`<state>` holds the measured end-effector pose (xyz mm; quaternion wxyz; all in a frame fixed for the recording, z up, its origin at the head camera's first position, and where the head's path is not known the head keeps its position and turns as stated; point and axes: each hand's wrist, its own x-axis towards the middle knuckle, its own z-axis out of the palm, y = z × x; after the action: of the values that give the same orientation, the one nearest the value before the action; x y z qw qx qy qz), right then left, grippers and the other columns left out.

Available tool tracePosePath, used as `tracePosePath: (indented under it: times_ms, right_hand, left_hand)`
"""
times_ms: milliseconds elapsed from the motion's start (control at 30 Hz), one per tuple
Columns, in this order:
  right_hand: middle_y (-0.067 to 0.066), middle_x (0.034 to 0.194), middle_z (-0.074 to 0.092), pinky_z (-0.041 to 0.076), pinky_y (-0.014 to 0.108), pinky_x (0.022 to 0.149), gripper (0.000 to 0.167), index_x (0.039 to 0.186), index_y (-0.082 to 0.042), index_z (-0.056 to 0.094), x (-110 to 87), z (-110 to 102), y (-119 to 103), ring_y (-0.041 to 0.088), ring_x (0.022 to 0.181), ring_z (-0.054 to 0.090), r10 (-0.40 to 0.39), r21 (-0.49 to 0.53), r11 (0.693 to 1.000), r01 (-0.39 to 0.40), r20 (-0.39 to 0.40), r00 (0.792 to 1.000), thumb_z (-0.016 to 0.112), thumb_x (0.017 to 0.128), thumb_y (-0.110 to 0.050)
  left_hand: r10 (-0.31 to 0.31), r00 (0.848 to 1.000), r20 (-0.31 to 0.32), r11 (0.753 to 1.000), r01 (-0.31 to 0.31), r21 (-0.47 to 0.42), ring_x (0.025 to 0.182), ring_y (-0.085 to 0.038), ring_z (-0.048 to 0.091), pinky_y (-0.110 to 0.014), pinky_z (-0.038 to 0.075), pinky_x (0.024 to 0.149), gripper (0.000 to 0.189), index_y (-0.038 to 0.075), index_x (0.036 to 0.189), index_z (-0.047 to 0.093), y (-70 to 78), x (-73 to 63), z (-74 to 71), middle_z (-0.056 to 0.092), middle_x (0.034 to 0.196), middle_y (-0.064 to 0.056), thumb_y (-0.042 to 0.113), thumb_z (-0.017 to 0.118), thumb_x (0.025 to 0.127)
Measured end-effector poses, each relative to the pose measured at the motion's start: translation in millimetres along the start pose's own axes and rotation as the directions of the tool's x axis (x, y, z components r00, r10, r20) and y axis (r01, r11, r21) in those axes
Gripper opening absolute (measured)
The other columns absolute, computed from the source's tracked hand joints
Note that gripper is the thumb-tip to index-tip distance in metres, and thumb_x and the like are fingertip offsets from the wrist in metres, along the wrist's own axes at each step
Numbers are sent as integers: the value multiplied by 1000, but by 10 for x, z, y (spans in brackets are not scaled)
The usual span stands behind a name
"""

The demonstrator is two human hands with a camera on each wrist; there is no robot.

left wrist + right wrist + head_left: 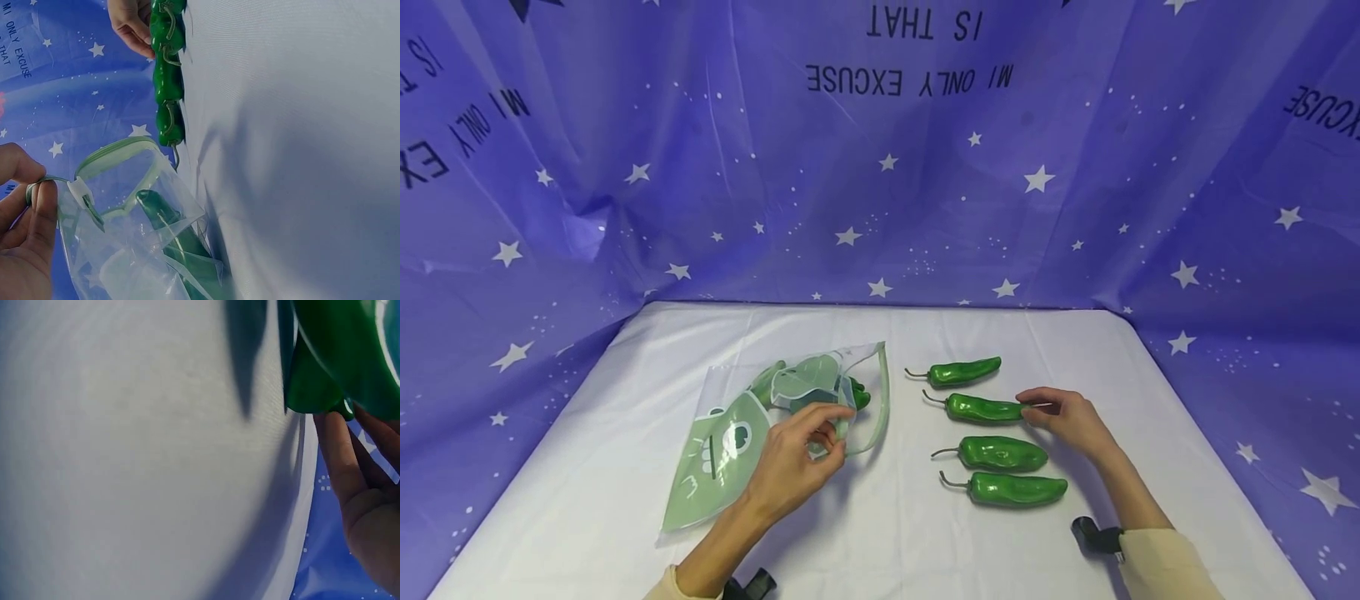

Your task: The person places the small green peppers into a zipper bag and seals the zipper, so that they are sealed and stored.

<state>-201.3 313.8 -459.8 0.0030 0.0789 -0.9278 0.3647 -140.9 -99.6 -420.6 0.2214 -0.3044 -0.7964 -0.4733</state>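
My left hand pinches the green-edged rim of a clear plastic pouch with a green cartoon face, its mouth held apart toward the right. Inside the pouch lies at least one green pepper, seen through the plastic; the print hides part of the contents. To the right, several long green peppers lie in a column, stems pointing left. My right hand has thumb and fingers around the tip of the second green pepper from the back. That pepper lies on the table, and the right wrist view hides much of the contact.
A white cloth covers the table. Behind the second pepper is another green pepper; in front are a third pepper and a front pepper. A purple star-patterned curtain surrounds the back and sides.
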Motion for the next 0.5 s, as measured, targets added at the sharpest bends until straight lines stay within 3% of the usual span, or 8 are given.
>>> tracePosePath:
  times_ms: [500]
  right_hand:
    - [4,103,70,44,37,87,25,108,-11,71,-11,8,27,24,101,60,79,80,994,-79,-1,997,70,86,-22]
  left_hand:
    - [9,1000,6,1000,-9,4,67,-6,59,-15,52,60,45,8,108,66,-9,-8,0,65,94,-1,-12,68,68]
